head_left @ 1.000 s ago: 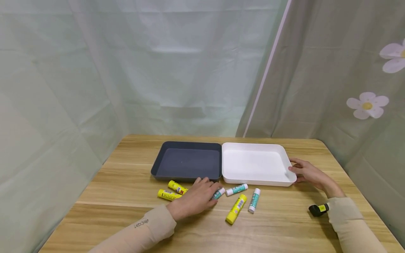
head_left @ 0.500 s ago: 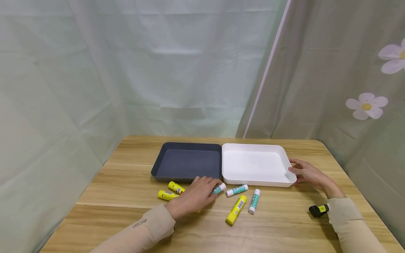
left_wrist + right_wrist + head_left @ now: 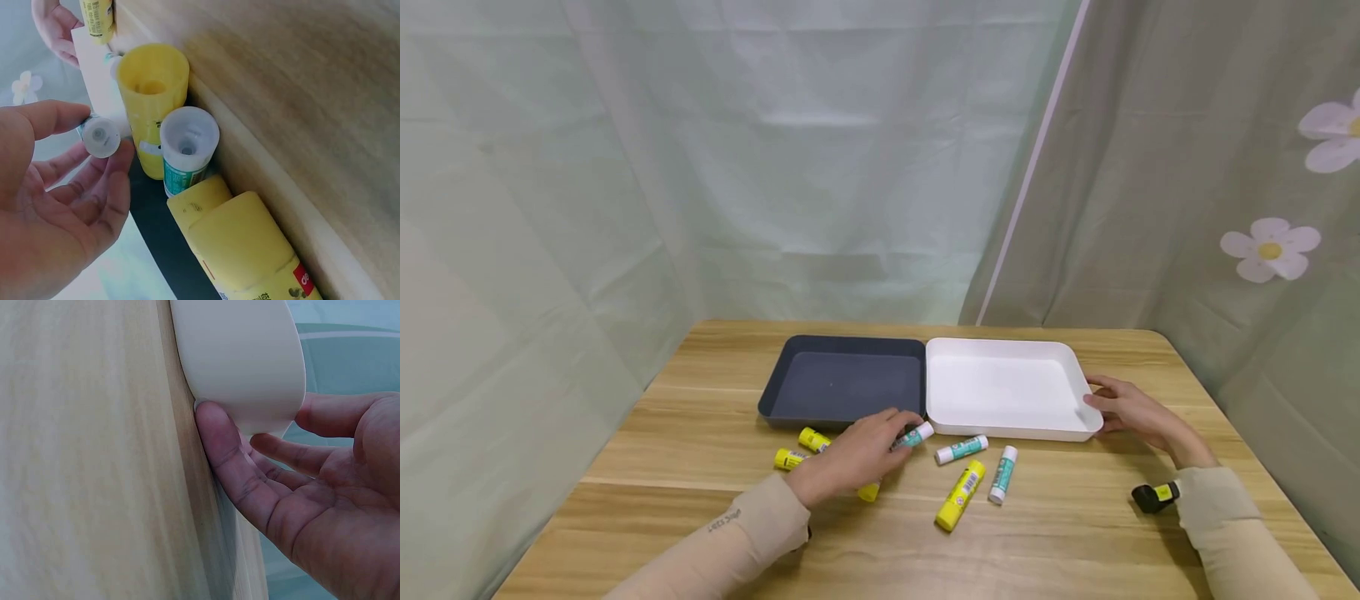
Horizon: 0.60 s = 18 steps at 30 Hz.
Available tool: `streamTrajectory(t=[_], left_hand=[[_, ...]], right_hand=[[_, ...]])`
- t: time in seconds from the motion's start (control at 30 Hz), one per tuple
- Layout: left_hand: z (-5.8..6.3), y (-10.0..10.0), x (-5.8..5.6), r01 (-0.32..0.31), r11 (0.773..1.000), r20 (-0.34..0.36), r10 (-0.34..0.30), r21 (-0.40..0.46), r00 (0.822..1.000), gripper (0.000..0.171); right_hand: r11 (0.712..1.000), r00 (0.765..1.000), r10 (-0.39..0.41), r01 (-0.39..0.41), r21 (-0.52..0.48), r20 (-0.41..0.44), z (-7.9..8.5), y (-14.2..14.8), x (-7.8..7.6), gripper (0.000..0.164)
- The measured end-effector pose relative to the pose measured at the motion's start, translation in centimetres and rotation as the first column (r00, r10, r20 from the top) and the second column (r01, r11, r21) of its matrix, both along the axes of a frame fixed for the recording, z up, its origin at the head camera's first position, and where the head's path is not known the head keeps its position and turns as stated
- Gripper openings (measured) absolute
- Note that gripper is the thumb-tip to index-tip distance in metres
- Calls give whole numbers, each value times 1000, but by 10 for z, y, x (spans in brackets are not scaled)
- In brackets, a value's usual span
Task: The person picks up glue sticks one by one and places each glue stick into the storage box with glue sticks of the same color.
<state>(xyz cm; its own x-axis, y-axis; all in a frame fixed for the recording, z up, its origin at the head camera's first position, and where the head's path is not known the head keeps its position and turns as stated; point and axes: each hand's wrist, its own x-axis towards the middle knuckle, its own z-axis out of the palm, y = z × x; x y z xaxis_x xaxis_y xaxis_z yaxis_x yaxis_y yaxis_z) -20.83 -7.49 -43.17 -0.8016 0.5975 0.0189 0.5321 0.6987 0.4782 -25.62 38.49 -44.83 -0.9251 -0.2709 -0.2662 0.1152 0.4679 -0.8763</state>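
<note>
My left hand [image 3: 854, 454] pinches a white-and-teal glue stick [image 3: 916, 435] between thumb and fingers, just in front of the dark tray [image 3: 842, 423]. In the left wrist view the end of that glue stick [image 3: 101, 137] faces the camera, raised off the table. Below the hand lie yellow glue sticks [image 3: 240, 240] and another white-and-teal one [image 3: 189, 147], which the hand hides in the head view. At the far right, my right hand [image 3: 1131, 410] grips the right end of the white tray [image 3: 1015, 432], thumb at the rim and fingers at its lower edge [image 3: 247, 362].
Right of the left hand lie two teal glue sticks [image 3: 962, 450] and a yellow glue stick [image 3: 960, 497]. The two trays stand side by side on the wooden table [image 3: 700, 500]. A black wrist device [image 3: 1153, 498] sits by the right cuff. Curtains [image 3: 850, 167] hang behind.
My left hand has lifted the teal glue stick slightly and shifted a little away from me, uncovering the end of a yellow one beneath. The right hand and trays stay still.
</note>
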Motion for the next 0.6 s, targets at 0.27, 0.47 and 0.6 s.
streamTrajectory(t=[0.27,0.47,0.6], left_hand=[[1,1,-1,4,999,37,-6,46,999,33],[2,-1,-2,9,994,90,-19,110,996,32],[3,-3,-3,24,989,113,-41,146,993,31]], right_hand=[[1000,1000,-3,3,1,2,0,0,0,73],[1000,1000,3,-3,-17,2,2,-2,0,73],[1000,1000,5,-5,-19,5,2,-2,1,73]])
